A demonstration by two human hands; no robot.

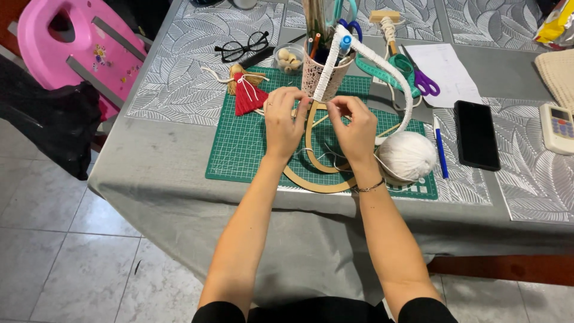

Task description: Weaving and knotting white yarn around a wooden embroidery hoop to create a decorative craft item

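My left hand [283, 117] and my right hand [354, 124] both pinch a wooden ring [311, 139] held upright above the green cutting mat [239, 143]. The upper arc of the ring [382, 64] is wrapped in white yarn. A strand runs from my right hand to the white yarn ball [408, 155] at the mat's right edge. A second, bare wooden ring [311, 184] lies flat on the mat below my hands. A small red-and-straw doll [246, 91] lies on the mat left of my left hand.
A white lattice cup [323, 70] of pens stands behind the hands. Nearby are black glasses [242, 46], a bowl of wooden beads [289, 58], purple and green scissors [418, 75], a blue pen [440, 149], a black phone [476, 134], a remote [557, 127]. A pink chair [72, 48] stands at the left.
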